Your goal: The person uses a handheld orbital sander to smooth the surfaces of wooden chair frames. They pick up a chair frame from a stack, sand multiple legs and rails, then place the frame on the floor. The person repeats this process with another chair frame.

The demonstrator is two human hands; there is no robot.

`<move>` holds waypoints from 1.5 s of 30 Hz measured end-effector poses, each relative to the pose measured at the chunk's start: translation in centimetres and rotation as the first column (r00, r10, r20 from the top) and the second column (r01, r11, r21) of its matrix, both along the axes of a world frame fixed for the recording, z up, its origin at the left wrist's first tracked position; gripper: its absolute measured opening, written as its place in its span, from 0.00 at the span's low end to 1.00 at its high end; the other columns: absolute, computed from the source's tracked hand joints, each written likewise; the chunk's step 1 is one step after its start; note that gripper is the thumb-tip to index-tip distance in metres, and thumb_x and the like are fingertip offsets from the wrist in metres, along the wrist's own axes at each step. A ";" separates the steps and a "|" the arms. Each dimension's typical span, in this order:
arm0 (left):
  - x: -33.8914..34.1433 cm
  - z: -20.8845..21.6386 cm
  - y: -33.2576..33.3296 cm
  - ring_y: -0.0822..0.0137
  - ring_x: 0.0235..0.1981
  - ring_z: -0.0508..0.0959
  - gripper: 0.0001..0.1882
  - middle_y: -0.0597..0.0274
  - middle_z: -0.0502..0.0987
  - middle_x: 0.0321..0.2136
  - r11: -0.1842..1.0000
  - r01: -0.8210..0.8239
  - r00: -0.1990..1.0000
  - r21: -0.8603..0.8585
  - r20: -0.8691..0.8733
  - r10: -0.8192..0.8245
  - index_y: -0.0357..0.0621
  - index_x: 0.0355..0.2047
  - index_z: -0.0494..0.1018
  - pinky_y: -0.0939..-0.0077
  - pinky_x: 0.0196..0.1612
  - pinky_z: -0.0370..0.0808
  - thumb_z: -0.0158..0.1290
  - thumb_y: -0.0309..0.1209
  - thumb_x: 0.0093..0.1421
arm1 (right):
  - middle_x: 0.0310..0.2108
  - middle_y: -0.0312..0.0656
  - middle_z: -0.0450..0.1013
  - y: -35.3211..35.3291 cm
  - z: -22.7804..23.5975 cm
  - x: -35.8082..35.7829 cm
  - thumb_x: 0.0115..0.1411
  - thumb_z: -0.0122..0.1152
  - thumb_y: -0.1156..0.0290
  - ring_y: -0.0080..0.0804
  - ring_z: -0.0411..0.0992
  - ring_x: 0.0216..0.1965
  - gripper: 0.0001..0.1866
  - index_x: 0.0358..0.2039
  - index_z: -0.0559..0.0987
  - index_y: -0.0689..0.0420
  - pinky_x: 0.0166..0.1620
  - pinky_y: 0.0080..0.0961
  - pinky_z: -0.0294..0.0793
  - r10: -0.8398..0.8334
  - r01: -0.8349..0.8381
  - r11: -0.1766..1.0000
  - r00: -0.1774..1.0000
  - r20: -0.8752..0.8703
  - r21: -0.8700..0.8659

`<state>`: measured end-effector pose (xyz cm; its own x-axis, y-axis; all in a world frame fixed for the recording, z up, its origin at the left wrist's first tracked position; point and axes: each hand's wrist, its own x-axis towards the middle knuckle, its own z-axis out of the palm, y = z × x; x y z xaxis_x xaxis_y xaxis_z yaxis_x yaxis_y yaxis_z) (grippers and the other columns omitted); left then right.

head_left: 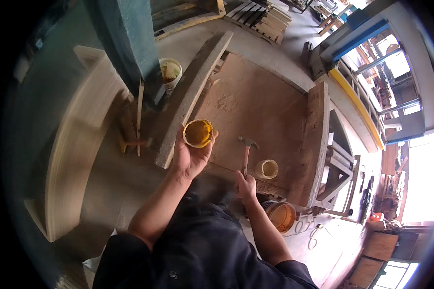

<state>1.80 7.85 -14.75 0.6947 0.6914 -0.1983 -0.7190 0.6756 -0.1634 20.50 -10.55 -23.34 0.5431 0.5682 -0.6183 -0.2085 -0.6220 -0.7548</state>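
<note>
My left hand [194, 155] is wrapped round a small round cup [197, 133] with a yellow inside and a ragged rim, held up near the left beam of the workbench [255, 101]. In my right hand [246, 185] is a claw hammer [247, 153], gripped by its wooden handle with the head pointing away from me over the bench board. Just right of the hammer stands a second cup [266, 169], pale cream with a rough rim. What lies at the bottom of either cup is hard to make out.
Thick wooden beams [313, 144] edge the bench on both sides. A bucket with orange-brown residue [280, 216] stands by its near right corner. Past the left beam are a white bucket [170, 73] and a green post [128, 43]. Curved stacked wood [77, 159] is at far left.
</note>
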 end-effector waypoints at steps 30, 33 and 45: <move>0.0 10.7 -3.8 0.46 0.67 0.71 0.37 0.41 0.65 0.68 0.898 0.071 0.997 0.435 -0.057 -0.051 0.38 0.70 0.60 0.53 0.68 0.72 0.53 0.51 0.71 | 0.61 0.54 0.71 2.7 26.7 -3.8 0.51 0.68 0.72 0.57 0.67 0.63 0.13 0.38 0.85 0.58 0.64 0.45 0.70 -0.245 -0.673 0.557 0.427 0.870 0.487; 0.4 11.8 -5.0 0.53 0.63 0.75 0.31 0.46 0.72 0.63 0.885 0.077 0.985 0.459 -0.174 0.005 0.37 0.67 0.65 0.57 0.68 0.71 0.49 0.46 0.73 | 0.66 0.61 0.65 6.0 25.4 -4.5 0.55 0.64 0.73 0.67 0.61 0.67 0.08 0.35 0.85 0.60 0.68 0.54 0.64 -0.098 -0.680 0.645 0.380 0.920 0.350; 1.7 11.9 -4.0 0.57 0.59 0.76 0.39 0.52 0.75 0.59 0.919 0.199 0.878 0.342 -0.478 -0.013 0.41 0.64 0.68 0.60 0.64 0.73 0.47 0.63 0.70 | 0.67 0.60 0.65 7.0 21.1 -6.1 0.55 0.65 0.69 0.60 0.57 0.72 0.11 0.37 0.85 0.61 0.74 0.47 0.59 -0.103 -0.621 0.648 0.503 0.858 0.442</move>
<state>3.45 3.89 -2.87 0.6616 0.7046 -0.2564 -0.5680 0.6942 0.4421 14.44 -3.51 -2.19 0.2925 0.7788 0.5548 0.7350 0.1880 -0.6515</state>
